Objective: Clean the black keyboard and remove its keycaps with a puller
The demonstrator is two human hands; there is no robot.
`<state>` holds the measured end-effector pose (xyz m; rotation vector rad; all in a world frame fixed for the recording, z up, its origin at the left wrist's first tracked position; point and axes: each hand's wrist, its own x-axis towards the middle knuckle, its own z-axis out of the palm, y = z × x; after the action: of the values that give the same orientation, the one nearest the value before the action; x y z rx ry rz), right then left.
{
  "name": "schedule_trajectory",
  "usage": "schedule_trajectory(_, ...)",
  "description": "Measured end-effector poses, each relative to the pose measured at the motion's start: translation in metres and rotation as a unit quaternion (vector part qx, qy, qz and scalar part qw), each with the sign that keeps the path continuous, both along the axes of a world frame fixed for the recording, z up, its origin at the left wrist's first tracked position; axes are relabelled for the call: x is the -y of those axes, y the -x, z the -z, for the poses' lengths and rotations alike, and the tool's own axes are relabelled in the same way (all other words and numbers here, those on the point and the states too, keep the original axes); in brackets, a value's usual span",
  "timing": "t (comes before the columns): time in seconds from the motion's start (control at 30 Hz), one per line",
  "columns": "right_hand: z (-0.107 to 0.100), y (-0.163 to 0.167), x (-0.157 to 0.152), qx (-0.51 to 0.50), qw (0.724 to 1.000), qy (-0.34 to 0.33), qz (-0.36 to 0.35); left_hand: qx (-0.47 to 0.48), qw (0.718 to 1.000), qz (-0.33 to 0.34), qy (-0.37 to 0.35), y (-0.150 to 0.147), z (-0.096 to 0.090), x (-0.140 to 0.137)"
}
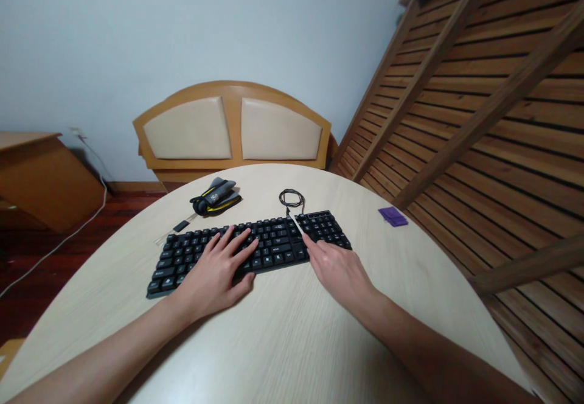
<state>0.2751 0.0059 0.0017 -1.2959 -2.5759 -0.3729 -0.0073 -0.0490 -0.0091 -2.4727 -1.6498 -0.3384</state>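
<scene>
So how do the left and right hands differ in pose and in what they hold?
The left hand lies with fingers spread over the keyboard; the right hand has its fingers drawn together. The left hand shows no tool, while the right hand grips a thin pale stick. The left hand covers keys left of the number pad; the right hand is beside that pad. Both are bare.

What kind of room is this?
Likely a bedroom or spare room, judging by the padded headboard by the wall and what looks like a slatted wooden bed base tilted upright. The pale rounded table fits a home too.
</scene>
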Motion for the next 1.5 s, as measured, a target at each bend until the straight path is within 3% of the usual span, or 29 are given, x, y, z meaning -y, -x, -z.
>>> schedule_trajectory(0.3, -0.012, 0.000, 0.012, 0.042, 0.998, 0.044, -0.002, -0.003, 1.000, 0.006, 0.005, 0.000, 0.001, -0.001)
schedule_trajectory(0.67, -0.013, 0.000, 0.050, 0.160, 0.987, 0.031, 0.010, -0.018, 1.000, 0.000, 0.008, 0.002, 0.002, -0.001)
schedule_trajectory(1.17, 0.015, -0.018, 0.095, 0.086, 0.996, 0.002, 0.010, -0.022, 1.000, -0.002, 0.007, 0.002, 0.002, -0.002)
schedule_trajectory(1.5, 0.010, -0.018, 0.094, 0.072, 0.997, 0.027, 0.020, -0.006, 1.000, 0.001, 0.001, 0.001, 0.002, -0.001)
